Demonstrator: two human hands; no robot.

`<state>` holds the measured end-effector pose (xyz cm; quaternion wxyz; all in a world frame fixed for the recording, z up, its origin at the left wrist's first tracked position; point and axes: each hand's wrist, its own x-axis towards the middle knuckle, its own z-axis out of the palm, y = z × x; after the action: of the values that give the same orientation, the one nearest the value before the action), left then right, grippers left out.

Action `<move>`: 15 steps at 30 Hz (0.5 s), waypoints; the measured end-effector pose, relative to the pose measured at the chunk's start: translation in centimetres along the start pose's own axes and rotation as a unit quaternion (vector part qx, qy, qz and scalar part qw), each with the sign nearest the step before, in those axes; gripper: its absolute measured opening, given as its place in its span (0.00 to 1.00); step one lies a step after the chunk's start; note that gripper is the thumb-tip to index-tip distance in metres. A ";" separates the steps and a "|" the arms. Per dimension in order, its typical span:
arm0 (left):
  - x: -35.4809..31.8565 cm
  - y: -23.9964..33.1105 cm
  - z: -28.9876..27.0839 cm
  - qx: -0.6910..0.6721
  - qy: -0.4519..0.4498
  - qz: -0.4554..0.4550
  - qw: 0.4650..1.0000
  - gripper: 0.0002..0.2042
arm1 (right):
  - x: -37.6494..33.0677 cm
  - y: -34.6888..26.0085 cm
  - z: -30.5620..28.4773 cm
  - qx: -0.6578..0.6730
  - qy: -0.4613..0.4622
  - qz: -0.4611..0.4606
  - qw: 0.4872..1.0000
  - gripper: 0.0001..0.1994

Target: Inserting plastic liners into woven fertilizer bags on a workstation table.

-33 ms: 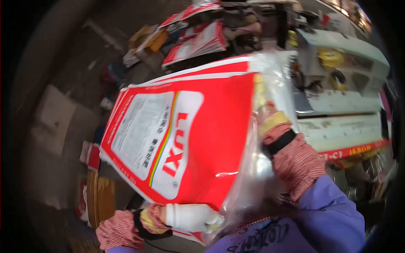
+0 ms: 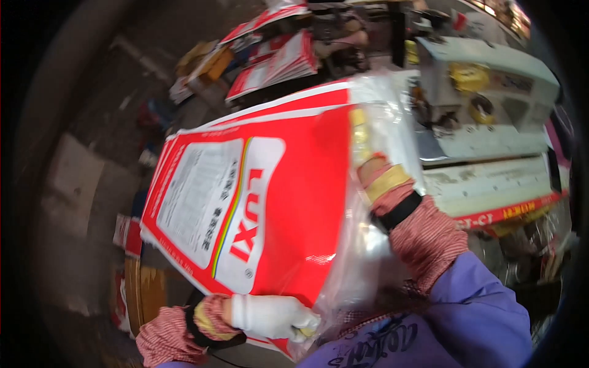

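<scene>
Shifted left in my view, the red-and-white sack [image 2: 300, 184] under the clenched left hand [image 2: 276, 316] could slip if it loosens; I can't tell the right hand [image 2: 369, 156]'s grip.

Dim dark floor [image 2: 119, 113] to your left, flat pale-brown sheet [image 2: 76, 190] on it, brown wooden furniture [image 2: 153, 293] nearer you, bright light [image 2: 520, 13] far off upper right.
</scene>
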<state>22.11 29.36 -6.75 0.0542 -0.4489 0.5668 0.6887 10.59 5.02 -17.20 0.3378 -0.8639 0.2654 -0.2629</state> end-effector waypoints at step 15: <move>12.1 12.7 -21.1 0.747 0.397 -0.094 0.524 0.10 | 1.5 -3.5 3.2 0.083 -0.012 -0.099 0.991 0.12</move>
<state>19.31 2.11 -4.67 0.2033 -0.5216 0.7913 -0.2459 14.64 7.71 -16.26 0.3841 -0.8578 0.1513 -0.3062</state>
